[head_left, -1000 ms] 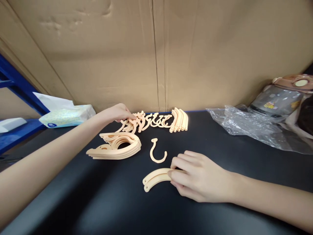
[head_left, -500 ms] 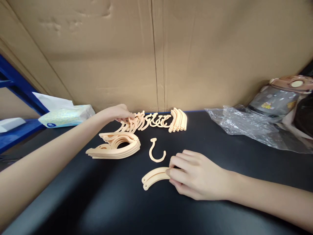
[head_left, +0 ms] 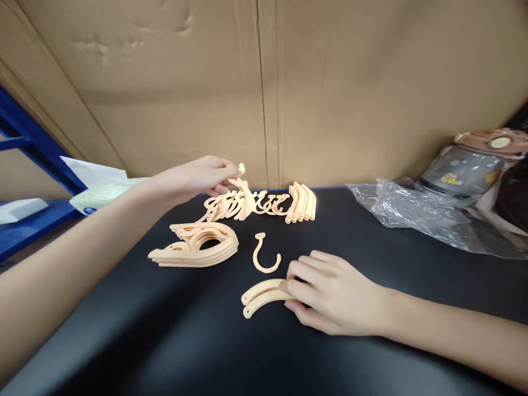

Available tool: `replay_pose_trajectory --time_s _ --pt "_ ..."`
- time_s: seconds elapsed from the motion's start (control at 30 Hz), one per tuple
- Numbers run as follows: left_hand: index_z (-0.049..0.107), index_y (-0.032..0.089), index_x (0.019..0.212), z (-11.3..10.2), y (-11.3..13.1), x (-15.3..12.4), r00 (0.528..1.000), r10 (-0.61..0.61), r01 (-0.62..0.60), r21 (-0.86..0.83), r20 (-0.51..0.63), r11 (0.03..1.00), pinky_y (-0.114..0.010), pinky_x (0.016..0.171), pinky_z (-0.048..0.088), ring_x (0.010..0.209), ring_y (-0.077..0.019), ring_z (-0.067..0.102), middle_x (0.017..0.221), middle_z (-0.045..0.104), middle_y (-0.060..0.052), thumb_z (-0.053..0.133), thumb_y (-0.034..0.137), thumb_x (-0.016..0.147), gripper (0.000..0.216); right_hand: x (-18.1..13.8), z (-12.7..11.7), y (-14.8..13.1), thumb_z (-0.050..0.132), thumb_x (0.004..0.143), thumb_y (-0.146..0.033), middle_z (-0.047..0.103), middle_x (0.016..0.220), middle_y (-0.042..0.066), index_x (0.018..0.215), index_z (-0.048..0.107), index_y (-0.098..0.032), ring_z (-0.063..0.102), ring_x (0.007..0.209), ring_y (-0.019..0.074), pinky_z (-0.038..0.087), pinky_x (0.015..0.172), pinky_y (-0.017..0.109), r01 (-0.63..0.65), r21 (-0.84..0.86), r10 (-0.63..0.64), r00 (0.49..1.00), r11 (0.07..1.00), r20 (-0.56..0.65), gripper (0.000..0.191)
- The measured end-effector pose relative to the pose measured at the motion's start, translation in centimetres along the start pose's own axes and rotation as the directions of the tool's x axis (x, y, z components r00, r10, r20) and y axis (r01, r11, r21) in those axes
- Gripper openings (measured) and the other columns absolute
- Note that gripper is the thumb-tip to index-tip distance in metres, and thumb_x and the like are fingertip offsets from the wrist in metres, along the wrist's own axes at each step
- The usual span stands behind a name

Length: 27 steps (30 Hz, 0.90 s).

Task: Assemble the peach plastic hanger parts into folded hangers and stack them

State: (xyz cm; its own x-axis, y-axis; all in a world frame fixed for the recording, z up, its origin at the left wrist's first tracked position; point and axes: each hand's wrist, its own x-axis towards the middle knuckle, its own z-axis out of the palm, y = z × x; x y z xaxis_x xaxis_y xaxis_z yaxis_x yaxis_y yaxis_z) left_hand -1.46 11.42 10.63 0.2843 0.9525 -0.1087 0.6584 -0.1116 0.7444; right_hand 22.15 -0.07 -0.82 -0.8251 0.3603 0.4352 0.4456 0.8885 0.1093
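My right hand [head_left: 334, 294] is closed on the right ends of two cream curved hanger arms [head_left: 264, 301], which lie side by side on the black table. Just beyond them lies a single loose hanger hook [head_left: 264, 258]. At the back, my left hand [head_left: 206, 179] pinches a cream curved hanger piece [head_left: 247, 201], lifted over a row of similar pieces [head_left: 218, 212]; its exact shape is partly hidden by the fingers. A stack of folded hangers [head_left: 198, 250] rests on the table below my left wrist.
Several loose hooks [head_left: 277, 204] and a bundle of curved hanger arms [head_left: 303, 203] lie along the cardboard wall [head_left: 330, 99]. Clear plastic wrapping [head_left: 404, 206] and a transparent container with a brown lid [head_left: 462, 168] stand right. A tissue pack [head_left: 99, 195] is at left.
My left hand has risen from the back row and moved slightly right, now with a hanger piece in its fingers. Under my right hand, the two arms have spread slightly apart.
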Motion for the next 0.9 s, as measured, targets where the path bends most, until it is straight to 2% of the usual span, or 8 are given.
replay_pose_trajectory --time_s 0.1,0.2,0.3,0.37,0.47,0.53,0.73,0.9 --pt "0.042 0.019 0.074 3.0 0.4 -2.0 0.996 0.068 -0.072 -0.092 -0.051 0.993 -0.019 0.042 0.018 0.045 -0.0056 0.027 0.060 0.030 0.005 0.051 0.031 0.088 0.020 0.0 -0.3 0.0 0.048 0.095 -0.038 0.059 0.073 0.001 0.079 0.061 -0.017 0.046 0.063 0.0145 0.030 0.061 0.030 -0.098 0.070 0.104 0.990 0.993 -0.093 0.030" --pt "0.040 0.021 0.078 6.7 -0.1 -4.3 0.989 0.123 -0.141 -0.255 -0.083 0.957 -0.016 0.039 0.023 0.044 -0.0047 0.030 0.062 0.032 0.006 0.049 0.037 0.090 0.022 0.1 -0.8 0.3 0.045 0.097 -0.039 0.060 0.072 0.001 0.079 0.057 -0.017 0.049 0.064 0.0132 0.033 0.062 0.029 -0.269 0.285 0.322 0.934 0.920 -0.156 0.031" --pt "0.040 0.022 0.082 9.9 -0.9 -6.2 0.981 0.138 -0.182 -0.415 -0.134 0.891 -0.014 0.039 0.028 0.044 -0.0048 0.029 0.062 0.034 0.008 0.053 0.041 0.089 0.024 0.2 -1.1 0.7 0.046 0.097 -0.038 0.059 0.073 -0.001 0.079 0.054 -0.019 0.051 0.065 0.0119 0.038 0.065 0.027 -0.431 0.549 0.561 0.824 0.716 -0.084 0.028" --pt "0.040 0.023 0.083 11.2 -1.3 -6.9 0.982 0.132 -0.178 -0.462 -0.132 0.869 -0.013 0.040 0.030 0.046 -0.0048 0.030 0.064 0.035 0.008 0.051 0.043 0.090 0.024 0.3 -1.0 1.0 0.051 0.095 -0.040 0.059 0.076 -0.002 0.084 0.055 -0.020 0.052 0.067 0.0120 0.040 0.064 0.026 -0.494 0.659 0.651 0.759 0.567 0.009 0.023" --pt "0.040 0.023 0.084 12.2 -1.9 -6.9 0.977 0.114 -0.191 -0.497 -0.181 0.846 -0.011 0.042 0.033 0.049 -0.0046 0.032 0.068 0.037 0.008 0.049 0.044 0.092 0.024 0.5 -0.6 1.4 0.060 0.089 -0.040 0.057 0.074 -0.005 0.103 0.054 -0.022 0.051 0.068 0.0121 0.040 0.065 0.026 -0.512 0.734 0.690 0.719 0.445 0.083 0.024" --pt "0.039 0.023 0.084 12.4 -2.3 -6.6 0.971 0.102 -0.200 -0.500 -0.216 0.842 -0.011 0.045 0.036 0.051 -0.0048 0.034 0.070 0.038 0.008 0.047 0.043 0.093 0.024 0.6 -0.4 1.5 0.063 0.088 -0.039 0.055 0.070 -0.006 0.112 0.053 -0.022 0.049 0.067 0.0118 0.039 0.066 0.026 -0.496 0.762 0.669 0.735 0.417 0.113 0.031" --pt "0.041 0.023 0.089 12.9 -3.2 -6.2 0.971 0.106 -0.201 -0.486 -0.216 0.851 -0.013 0.049 0.039 0.051 -0.0059 0.034 0.064 0.034 0.009 0.048 0.039 0.094 0.018 0.8 -0.1 2.0 0.059 0.091 -0.038 0.063 0.076 -0.001 0.093 0.065 -0.019 0.053 0.069 0.0125 0.040 0.064 0.026 -0.490 0.804 0.652 0.737 0.336 0.177 0.020" --pt "0.044 0.022 0.088 12.9 -3.5 -6.0 0.963 0.139 -0.237 -0.483 -0.230 0.843 -0.014 0.046 0.036 0.050 -0.0058 0.038 0.065 0.039 0.008 0.051 0.040 0.092 0.020 0.7 0.2 2.1 0.060 0.090 -0.040 0.065 0.079 -0.001 0.094 0.066 -0.019 0.055 0.071 0.0125 0.042 0.064 0.025 -0.465 0.832 0.647 0.741 0.304 0.178 0.022"
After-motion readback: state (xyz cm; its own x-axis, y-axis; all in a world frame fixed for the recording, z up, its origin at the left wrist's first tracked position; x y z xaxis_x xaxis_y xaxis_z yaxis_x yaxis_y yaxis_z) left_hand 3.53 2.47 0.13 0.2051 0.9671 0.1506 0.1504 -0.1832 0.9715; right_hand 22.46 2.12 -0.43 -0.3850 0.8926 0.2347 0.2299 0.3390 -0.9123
